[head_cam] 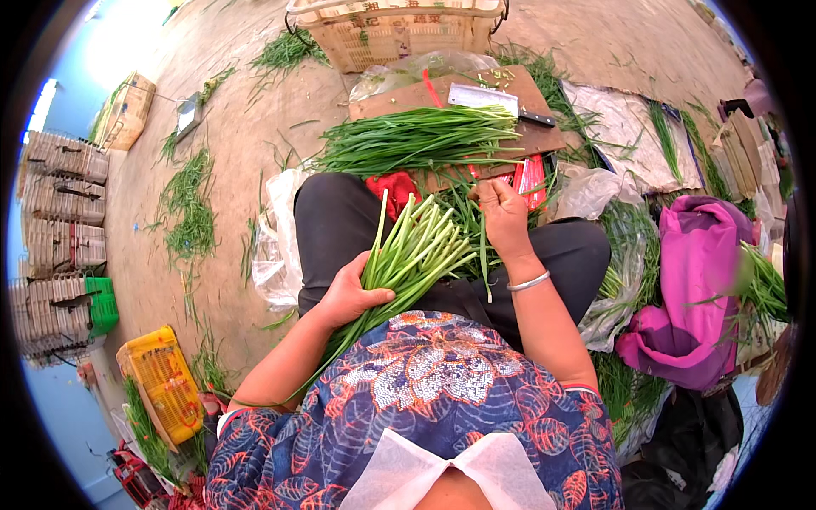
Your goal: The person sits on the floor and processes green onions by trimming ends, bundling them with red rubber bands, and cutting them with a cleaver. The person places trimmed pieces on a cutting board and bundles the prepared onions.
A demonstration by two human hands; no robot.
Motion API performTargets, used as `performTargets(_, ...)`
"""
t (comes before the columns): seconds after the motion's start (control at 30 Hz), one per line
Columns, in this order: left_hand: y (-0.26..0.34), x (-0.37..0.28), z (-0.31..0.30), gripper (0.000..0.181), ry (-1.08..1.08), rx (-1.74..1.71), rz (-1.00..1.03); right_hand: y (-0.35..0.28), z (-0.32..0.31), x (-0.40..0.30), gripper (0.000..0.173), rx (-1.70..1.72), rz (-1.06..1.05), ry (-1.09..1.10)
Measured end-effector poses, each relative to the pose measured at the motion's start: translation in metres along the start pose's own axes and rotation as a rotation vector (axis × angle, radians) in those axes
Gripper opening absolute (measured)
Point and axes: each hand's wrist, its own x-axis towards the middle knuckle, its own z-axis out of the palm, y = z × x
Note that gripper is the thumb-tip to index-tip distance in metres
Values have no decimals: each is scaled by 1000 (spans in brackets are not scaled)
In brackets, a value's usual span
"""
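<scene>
My left hand [354, 290] is closed around a thick bunch of green garlic chives [414, 255], pale stem ends pointing up and away, leaves running back under my forearm. My right hand [503, 210], with a metal bangle at the wrist, pinches a loose green leaf [484, 248] that hangs between my knees. Beyond it lies a pile of chives [421, 137] across a brown board [535, 95]. A cleaver [484, 99] with a black handle rests on the board behind the pile. Red strips [530, 182] and a red cloth [393, 190] sit at the board's near edge.
A plastic crate [395, 38] stands beyond the board. Loose leaves [191, 210] litter the floor at left, near stacked crates [64, 236] and a yellow crate [167, 382]. At right are a plastic bag of greens [628, 255], a pink-purple cloth item [695, 287] and a pale sheet [631, 134].
</scene>
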Motion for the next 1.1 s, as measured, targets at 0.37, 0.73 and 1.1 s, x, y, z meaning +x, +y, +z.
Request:
performTargets(0.37,0,-1,0,61,-3,114,21,-4,53,-3,13,-386,-466,-41)
performTargets(0.73,-2,-1,2,52,42,-202,-42,-22,4,-33,16,-314,-74,-429)
performTargets(1.1,2,-3,1,48,65,-232,-65,-2,0,-19,12,-386,-120,-195)
